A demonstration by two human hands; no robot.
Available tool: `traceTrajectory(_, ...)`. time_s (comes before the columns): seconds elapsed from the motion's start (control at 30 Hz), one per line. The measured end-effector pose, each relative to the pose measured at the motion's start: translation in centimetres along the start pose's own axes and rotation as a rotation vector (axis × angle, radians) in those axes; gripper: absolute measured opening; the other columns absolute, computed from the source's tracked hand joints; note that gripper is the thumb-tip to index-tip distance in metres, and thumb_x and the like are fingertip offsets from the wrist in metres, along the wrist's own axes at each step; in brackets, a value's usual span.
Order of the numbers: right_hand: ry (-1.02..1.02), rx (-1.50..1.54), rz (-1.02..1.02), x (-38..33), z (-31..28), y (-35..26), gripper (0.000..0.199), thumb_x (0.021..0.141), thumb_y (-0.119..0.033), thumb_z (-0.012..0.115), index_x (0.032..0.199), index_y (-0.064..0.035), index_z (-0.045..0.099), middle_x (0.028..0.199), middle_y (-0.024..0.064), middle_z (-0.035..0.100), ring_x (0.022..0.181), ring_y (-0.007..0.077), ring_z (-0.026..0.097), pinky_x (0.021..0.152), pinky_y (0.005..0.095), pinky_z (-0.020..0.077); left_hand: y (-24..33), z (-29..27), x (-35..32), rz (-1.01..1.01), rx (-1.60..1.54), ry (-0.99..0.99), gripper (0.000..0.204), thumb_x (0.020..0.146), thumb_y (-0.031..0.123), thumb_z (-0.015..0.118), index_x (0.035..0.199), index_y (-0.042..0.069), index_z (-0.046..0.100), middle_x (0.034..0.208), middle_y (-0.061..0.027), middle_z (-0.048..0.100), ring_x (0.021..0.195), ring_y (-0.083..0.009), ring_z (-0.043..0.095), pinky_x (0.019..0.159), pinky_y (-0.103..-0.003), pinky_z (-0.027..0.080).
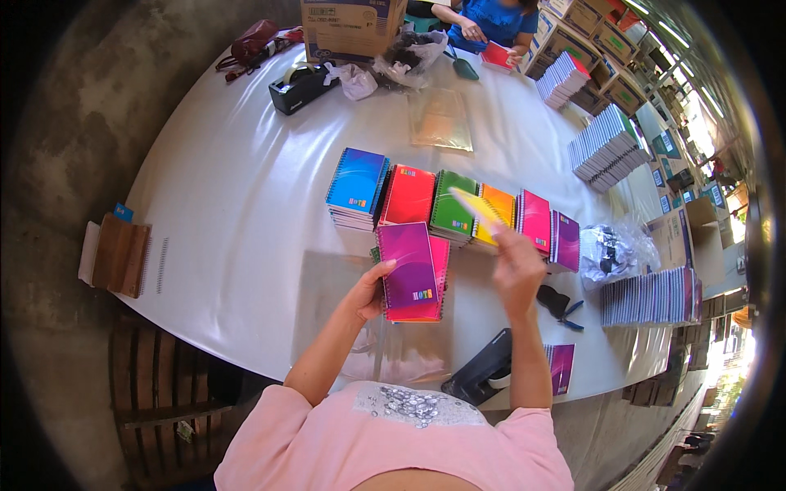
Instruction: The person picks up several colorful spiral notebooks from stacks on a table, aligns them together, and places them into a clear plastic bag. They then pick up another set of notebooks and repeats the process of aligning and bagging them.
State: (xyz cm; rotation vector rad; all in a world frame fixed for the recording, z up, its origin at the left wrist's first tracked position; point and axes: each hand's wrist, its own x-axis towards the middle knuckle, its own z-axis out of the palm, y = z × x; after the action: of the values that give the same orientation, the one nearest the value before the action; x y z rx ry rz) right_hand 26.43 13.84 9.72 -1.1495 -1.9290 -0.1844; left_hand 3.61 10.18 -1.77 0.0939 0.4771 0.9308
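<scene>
Two bare hands are above a white surface (246,188). The left hand (370,296) grips a small bundle of spiral notebooks near the person's chest: a purple notebook (409,266) on top, a pink notebook (416,313) showing beneath. The right hand (517,266), blurred, grasps a yellow notebook (479,209), tilted over a close row of stacks. From left to right these are a blue stack (358,180), red stack (408,192), green stack (453,196), yellow stack (499,204), pink stack (535,217) and purple stack (565,237). A clear plastic sheet (323,303) lies below the bundle. The smooth covers might slide out of line if the left thumb's hold loosens, the wire spirals could catch on each other, and a hasty swing of the right hand could knock the neighbouring stacks askew. The purple cover is glossy, with paler curving swirls, small multicoloured lettering near its lower right corner and a wire spiral down its left edge. The pink one pokes out below and to the right, not squared up. The yellow one is too smeared for its cover to be made out.
</scene>
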Motion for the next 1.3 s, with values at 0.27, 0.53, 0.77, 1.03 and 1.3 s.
traceTrajectory(0.27, -0.492, 0.450, -0.251, -1.4, 2.7, -2.0, 0.028, 0.073, -0.016, 0.070, 0.101, -0.0121, 0.065, 0.107, 0.0069, 0.064, 0.097, 0.0251, 0.062, 0.085, 0.0371, 0.0481, -0.1, -1.0, 0.0, 0.044, 0.046, 0.031, 0.049, 0.073, 0.013, 0.062, 0.119, 0.002, 0.050, 0.113, -0.0129, 0.060, 0.102, -0.0234, 0.060, 0.090, -0.038, 0.049)
traceTrajectory(0.53, -0.369, 0.010, 0.090, -2.7, 7.4, 4.6, 0.028, 0.076, -0.002, 0.063, 0.104, -0.0066, 0.064, 0.108, 0.0113, 0.064, 0.102, 0.0278, 0.060, 0.094, 0.0413, 0.0420, 0.1, -1.4, -1.1, 0.003, 0.151, 0.039, 0.050, 0.076, 0.018, 0.064, 0.120, 0.001, 0.050, 0.114, -0.0124, 0.060, 0.102, -0.0233, 0.060, 0.091, -0.038, 0.048)
traceTrajectory(0.77, -0.521, 0.325, -0.228, -4.1, 0.0, -4.7, 0.026, 0.073, -0.004, 0.067, 0.098, -0.0112, 0.066, 0.095, 0.0070, 0.066, 0.092, 0.0235, 0.063, 0.085, 0.0383, 0.0466, -2.3, -2.1, 0.4, -0.029, -0.122, -0.098, 0.058, 0.079, 0.035, 0.064, 0.123, 0.001, 0.048, 0.116, -0.0148, 0.058, 0.106, -0.0274, 0.058, 0.092, -0.042, 0.047)
traceTrajectory(1.03, -0.428, -0.382, 0.427, -2.9, -7.6, 10.7, 0.073, 0.068, -0.018, 0.073, 0.133, -0.0124, 0.042, 0.139, 0.0105, 0.040, 0.129, 0.0291, 0.036, 0.105, 0.0514, 0.0272, -2.6, -2.8, 1.3, -0.048, -0.207, -0.284, 0.055, 0.072, 0.024, 0.058, 0.120, -0.002, 0.050, 0.109, -0.0175, 0.061, 0.095, -0.0288, 0.062, 0.087, -0.044, 0.050)
traceTrajectory(1.3, -0.248, -0.508, 0.417, -11.7, -9.9, 16.2, 0.044, 0.076, -0.001, 0.060, 0.119, -0.0110, 0.058, 0.116, 0.0097, 0.060, 0.108, 0.0270, 0.056, 0.099, 0.0482, 0.0339, -2.1, -0.7, -0.3, 0.013, -0.032, -0.142, 0.053, 0.076, 0.027, 0.057, 0.121, -0.001, 0.050, 0.111, -0.0156, 0.061, 0.097, -0.0283, 0.061, 0.088, -0.042, 0.050)
